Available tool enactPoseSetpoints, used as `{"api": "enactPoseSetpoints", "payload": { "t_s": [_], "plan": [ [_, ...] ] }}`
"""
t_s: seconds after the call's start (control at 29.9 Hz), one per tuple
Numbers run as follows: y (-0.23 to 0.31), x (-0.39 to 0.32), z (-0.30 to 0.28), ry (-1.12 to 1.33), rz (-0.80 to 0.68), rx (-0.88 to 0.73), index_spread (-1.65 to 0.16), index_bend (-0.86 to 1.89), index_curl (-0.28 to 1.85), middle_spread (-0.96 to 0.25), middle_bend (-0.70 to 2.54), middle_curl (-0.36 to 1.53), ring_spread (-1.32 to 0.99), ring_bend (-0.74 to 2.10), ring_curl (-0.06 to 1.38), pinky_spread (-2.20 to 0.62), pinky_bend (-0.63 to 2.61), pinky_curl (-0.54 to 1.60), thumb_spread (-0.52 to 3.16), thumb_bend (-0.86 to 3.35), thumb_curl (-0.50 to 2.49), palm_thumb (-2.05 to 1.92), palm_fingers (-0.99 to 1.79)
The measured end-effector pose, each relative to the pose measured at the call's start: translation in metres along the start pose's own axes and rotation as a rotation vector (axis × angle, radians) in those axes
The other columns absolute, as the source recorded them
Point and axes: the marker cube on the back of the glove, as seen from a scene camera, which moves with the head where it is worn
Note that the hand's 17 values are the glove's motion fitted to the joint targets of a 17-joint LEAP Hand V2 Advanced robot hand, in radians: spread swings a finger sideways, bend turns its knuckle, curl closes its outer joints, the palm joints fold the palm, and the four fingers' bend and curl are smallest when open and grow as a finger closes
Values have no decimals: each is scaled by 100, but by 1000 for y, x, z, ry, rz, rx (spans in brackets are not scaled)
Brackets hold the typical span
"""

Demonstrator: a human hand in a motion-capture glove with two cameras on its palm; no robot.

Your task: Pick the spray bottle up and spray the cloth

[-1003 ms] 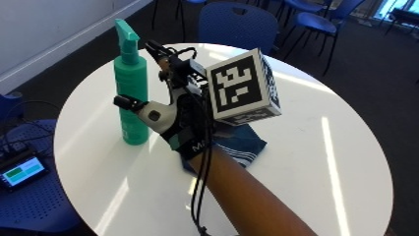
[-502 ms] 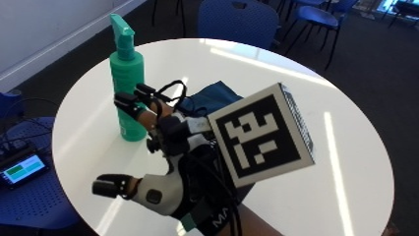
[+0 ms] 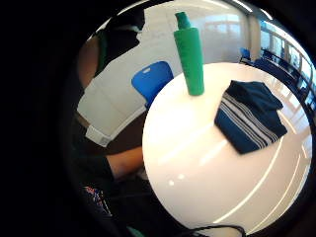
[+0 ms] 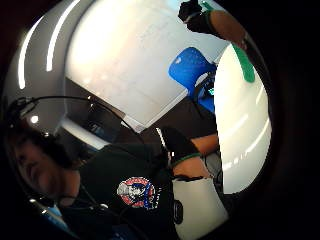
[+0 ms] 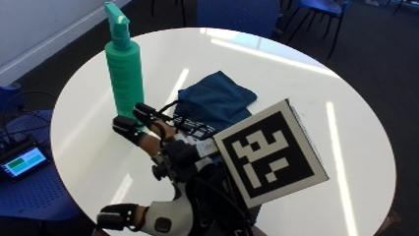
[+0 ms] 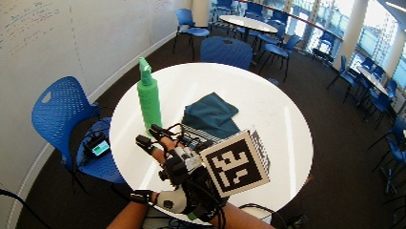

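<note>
A tall green spray bottle [image 5: 124, 69] stands upright on the left part of the round white table [image 5: 314, 93]. To its right lies a folded dark blue cloth [image 5: 216, 101] with a striped edge. My gloved right hand [image 5: 164, 157] hovers over the near side of the table, short of the bottle's base. Its fingers [image 5: 128, 132] are spread and point toward the bottle, holding nothing. The little finger side palm view shows the bottle [image 3: 190, 54] and the cloth [image 3: 249, 116] side by side, both apart from the hand. In the wide outside view the bottle [image 6: 149, 102] and cloth [image 6: 209, 114] lie beyond the hand [image 6: 168, 160].
A blue chair [image 6: 57, 109] stands left of the table, with a small green-screened device [image 5: 23, 162] on a seat beside it. Another blue chair [image 5: 242, 12] is at the table's far side. The table's right half [image 5: 353, 147] is bare.
The hand has drawn back from beside the bottle toward the table's near edge, its fingers spreading. Bottle and cloth have stayed in place.
</note>
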Motion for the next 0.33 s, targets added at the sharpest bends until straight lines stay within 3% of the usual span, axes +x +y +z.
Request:
{"api": "enactPoseSetpoints", "payload": {
  "t_s": [0.33],
  "plan": [
    [4,6,6,-42,24,-21,-47,19,36,-9,17,32,-5,26,33,22,18,29,98,-3,40,59,56]
  ]
}}
